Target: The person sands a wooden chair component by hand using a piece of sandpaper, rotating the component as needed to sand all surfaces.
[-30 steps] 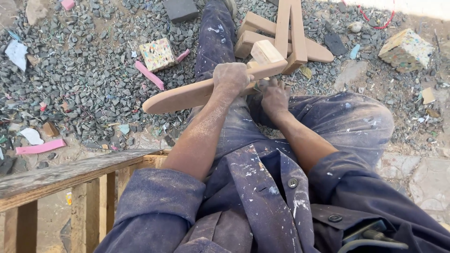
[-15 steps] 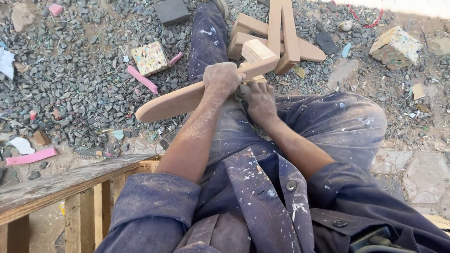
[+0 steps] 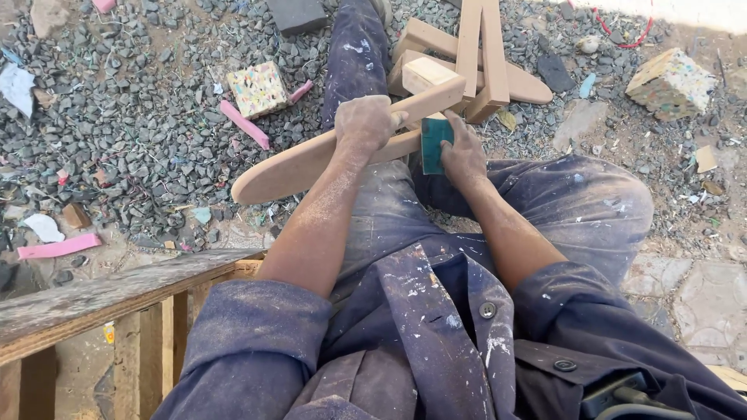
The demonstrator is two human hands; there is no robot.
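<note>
While the left hand (image 3: 366, 123) clamps the long rounded wooden piece (image 3: 296, 165) across the lap, the right hand (image 3: 464, 152) presses a green sanding pad (image 3: 433, 144) against it, above the gravel (image 3: 140, 132).

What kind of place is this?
Probably an outdoor woodworking yard: gravel ground strewn with offcuts, cut wooden pieces stacked up, and a rough wooden bench beside the person.
</note>
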